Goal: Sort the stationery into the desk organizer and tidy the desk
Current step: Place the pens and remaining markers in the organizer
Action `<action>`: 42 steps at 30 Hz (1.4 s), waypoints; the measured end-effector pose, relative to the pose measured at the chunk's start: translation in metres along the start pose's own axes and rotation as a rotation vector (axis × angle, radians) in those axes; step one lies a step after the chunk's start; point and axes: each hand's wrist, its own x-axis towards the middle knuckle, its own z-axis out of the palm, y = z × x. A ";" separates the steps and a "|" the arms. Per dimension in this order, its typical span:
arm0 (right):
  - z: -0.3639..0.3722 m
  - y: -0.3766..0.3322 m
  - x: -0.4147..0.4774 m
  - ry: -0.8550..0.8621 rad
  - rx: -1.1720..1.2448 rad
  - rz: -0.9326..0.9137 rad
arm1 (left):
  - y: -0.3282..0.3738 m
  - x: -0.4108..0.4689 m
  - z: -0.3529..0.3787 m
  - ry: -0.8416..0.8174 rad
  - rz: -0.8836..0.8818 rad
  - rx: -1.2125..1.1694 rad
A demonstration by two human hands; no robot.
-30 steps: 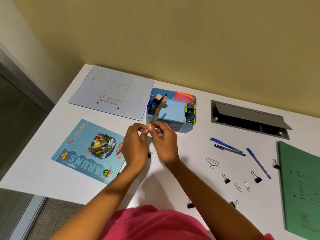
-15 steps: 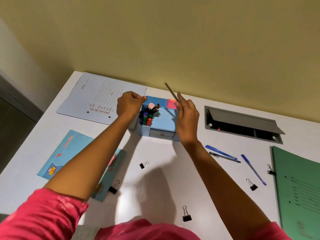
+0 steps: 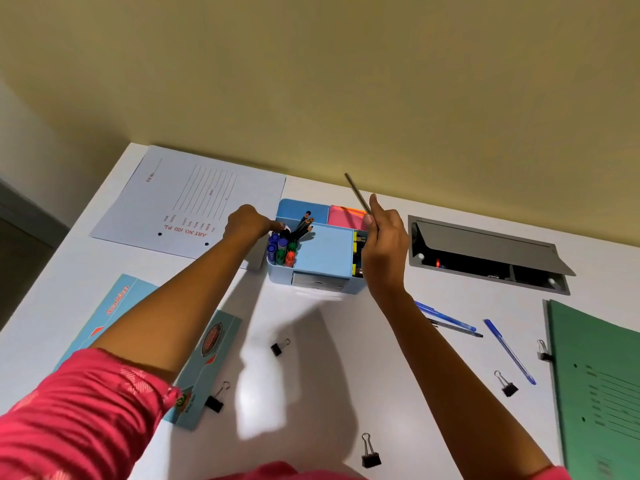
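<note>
1. Nearest worry: loose black metal binder clips (image 3: 370, 457) on the white bench (image 3: 311, 393), right under both forearms. Easy to sweep one off the front edge on a careless pull-back.
2. Slightly further out, blue ballpoint pens (image 3: 445, 316) just beside the right forearm. Round, so likely to roll after a nudge.
3. Honestly the main risk: right hand (image 3: 384, 244) above the right side of the light blue plastic desk organizer (image 3: 322, 261), fingers (image 3: 374, 207) clamped on a thin grey pencil (image 3: 356, 192), up in the air, slanted towards the wall, in no slot yet. Could jab the dark pencils (image 3: 304, 225) already leaning in the left cup, or land in the wrong bay.
4. Left hand (image 3: 247, 225) at the organizer's left rim, fingers curled; can't tell whether gripping the rim or something small. Without a firm hold, possible skid of that probably light box.
5. Organizer, front to back: small grey drawer (image 3: 320, 280), insides hidden; left cup with blue-, green- and red-capped markers (image 3: 282, 252) plus those pencils; narrow right slot with yellow-and-black bits (image 3: 358, 244), too small to identify; back-right bay with pink sticky notes (image 3: 346, 216).
6. Furthest: grey cable hatch (image 3: 485, 251) sunk in the bench, flap up, dark inside. Bad spot for a stray pen.
</note>
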 end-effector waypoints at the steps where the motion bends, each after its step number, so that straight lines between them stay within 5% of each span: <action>1: 0.001 0.002 0.001 -0.006 -0.002 -0.001 | -0.002 0.002 0.000 -0.008 0.005 0.004; 8: 0.005 -0.001 0.020 -0.077 -0.059 -0.132 | 0.002 -0.006 0.009 0.151 0.126 -0.273; 14: 0.016 -0.001 0.043 -0.282 -0.187 -0.164 | -0.028 -0.027 0.022 0.324 0.050 -0.448; 23: 0.037 -0.005 0.056 -0.515 -0.544 -0.495 | -0.087 -0.063 0.052 0.273 -0.015 -0.475; 28: 0.043 -0.004 0.052 -0.591 -0.636 -0.531 | -0.098 -0.078 0.065 0.255 -0.017 -0.469; 34: 0.038 0.005 0.037 -0.515 -0.689 -0.507 | -0.100 -0.097 0.078 0.244 0.013 -0.513; 42: -0.007 0.020 -0.018 -0.174 -0.366 -0.359 | -0.102 -0.117 0.094 0.205 0.134 -0.461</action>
